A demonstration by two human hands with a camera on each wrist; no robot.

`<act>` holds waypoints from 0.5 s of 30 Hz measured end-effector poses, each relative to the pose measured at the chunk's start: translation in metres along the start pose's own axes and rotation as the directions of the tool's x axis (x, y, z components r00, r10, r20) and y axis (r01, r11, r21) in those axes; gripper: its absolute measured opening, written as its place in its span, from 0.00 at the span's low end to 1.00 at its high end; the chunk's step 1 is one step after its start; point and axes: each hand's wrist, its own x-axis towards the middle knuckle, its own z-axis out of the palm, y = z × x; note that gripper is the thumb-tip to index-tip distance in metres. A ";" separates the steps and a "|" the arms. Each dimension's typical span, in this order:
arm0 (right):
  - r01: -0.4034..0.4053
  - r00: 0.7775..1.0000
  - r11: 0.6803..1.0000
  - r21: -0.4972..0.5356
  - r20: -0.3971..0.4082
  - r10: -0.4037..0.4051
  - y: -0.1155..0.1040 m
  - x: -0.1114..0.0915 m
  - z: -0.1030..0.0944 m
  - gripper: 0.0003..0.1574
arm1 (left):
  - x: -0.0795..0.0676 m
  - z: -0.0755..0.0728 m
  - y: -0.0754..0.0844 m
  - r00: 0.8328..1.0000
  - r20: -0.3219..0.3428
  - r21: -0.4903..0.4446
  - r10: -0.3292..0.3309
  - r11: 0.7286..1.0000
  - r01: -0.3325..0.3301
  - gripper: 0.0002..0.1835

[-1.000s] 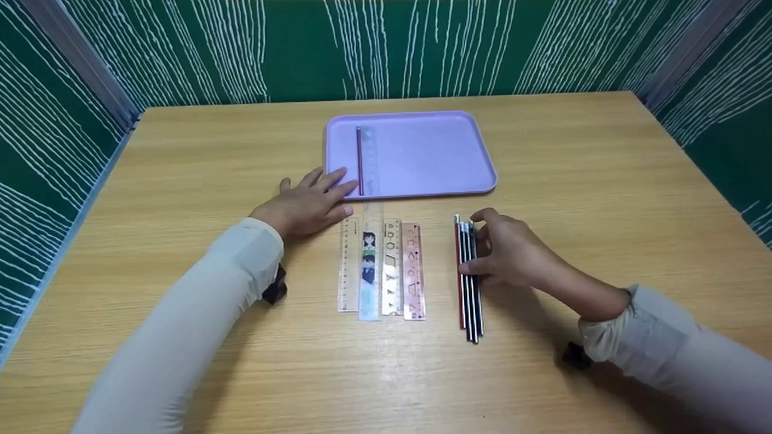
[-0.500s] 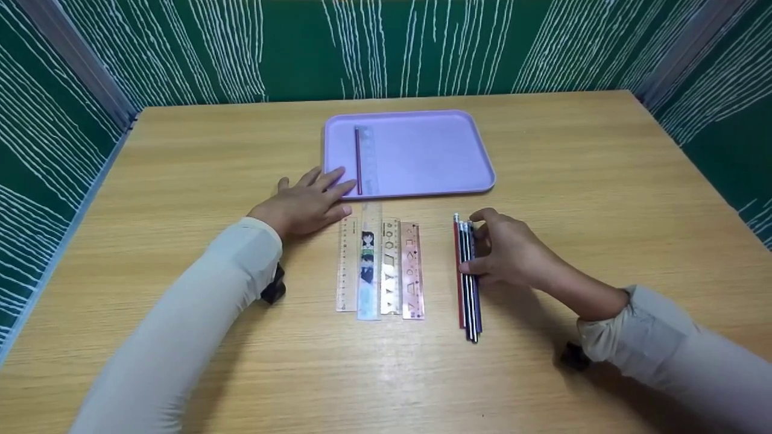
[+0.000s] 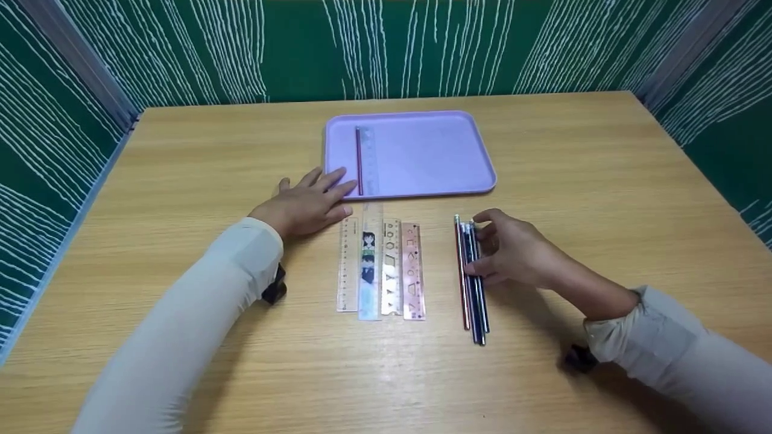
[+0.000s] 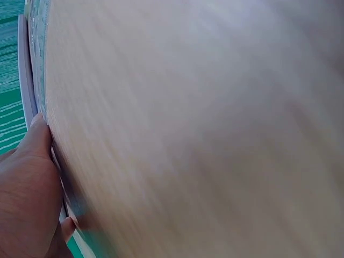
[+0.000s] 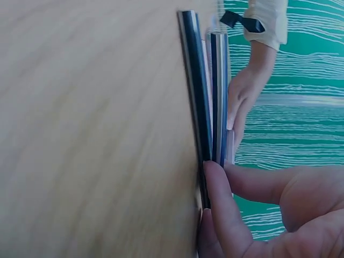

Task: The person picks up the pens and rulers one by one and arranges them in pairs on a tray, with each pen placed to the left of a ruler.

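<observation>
My right hand (image 3: 518, 250) holds a small bunch of pencils (image 3: 477, 307) on the table, thumb on the near-left side and fingers at the right. One is red, the others dark and striped. In the right wrist view, fingertips (image 5: 217, 180) press against a dark pencil (image 5: 196, 80). My left hand (image 3: 304, 208) lies with spread fingers at the lower left corner of the purple tray (image 3: 431, 157). On that tray a dark red pencil (image 3: 359, 160) lies alongside a clear ruler (image 3: 370, 160).
Between the hands lie a clear ruler (image 3: 347, 265), a ruler with cartoon figures (image 3: 368, 277), a stencil ruler (image 3: 391, 265) and a pink ruler (image 3: 414, 271), side by side below the tray. Green walls with white streaks stand behind the wooden table (image 3: 241, 374).
The right hand has shifted slightly right, and the pencils' near ends have swung right with it. The left hand stays in place.
</observation>
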 end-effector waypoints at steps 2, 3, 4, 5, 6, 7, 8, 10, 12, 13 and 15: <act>-0.013 1.000 0.999 0.051 0.022 0.011 0.000 0.000 -0.003 0.59 | 0.000 0.000 0.000 1.000 -0.003 0.000 0.005 1.000 -0.005 0.35; -0.020 0.999 0.997 0.076 0.032 0.017 0.000 0.000 -0.004 0.59 | 0.000 0.000 0.000 1.000 -0.006 -0.001 0.007 1.000 -0.007 0.35; -0.027 0.999 0.995 0.098 0.042 0.023 0.000 0.000 -0.006 0.59 | 0.000 0.000 0.000 1.000 -0.009 -0.001 0.008 1.000 -0.008 0.35; -0.035 0.998 0.993 0.113 0.050 0.029 0.000 0.000 -0.007 0.59 | -0.001 -0.001 0.001 1.000 -0.010 -0.001 0.008 1.000 -0.008 0.34; -0.042 0.998 0.991 0.125 0.058 0.035 0.000 0.000 -0.009 0.58 | 0.000 0.000 0.001 1.000 -0.010 0.000 0.008 1.000 -0.008 0.35; -0.049 0.997 0.990 0.130 0.064 0.041 0.000 0.001 -0.011 0.57 | -0.001 0.000 0.001 1.000 -0.009 -0.002 0.008 1.000 -0.008 0.35; -0.054 0.997 0.990 0.131 0.068 0.046 0.001 0.002 -0.012 0.57 | -0.001 0.000 0.001 1.000 -0.009 -0.003 0.006 1.000 -0.006 0.35; -0.070 0.995 0.989 0.133 0.082 0.060 0.001 0.003 -0.014 0.56 | 0.000 0.000 0.000 1.000 -0.005 -0.004 0.005 1.000 -0.005 0.35; -0.086 0.992 0.987 0.134 0.099 0.073 0.002 0.005 -0.016 0.54 | 0.000 0.000 0.000 1.000 -0.004 -0.004 0.004 1.000 -0.004 0.35; -0.092 0.991 0.986 0.136 0.107 0.077 0.003 0.006 -0.017 0.54 | 0.000 0.000 0.000 1.000 -0.004 -0.005 0.003 1.000 -0.003 0.35; -0.102 0.989 0.985 0.141 0.120 0.085 0.004 0.007 -0.018 0.52 | 0.000 -0.001 0.001 1.000 -0.006 -0.005 0.006 1.000 -0.006 0.35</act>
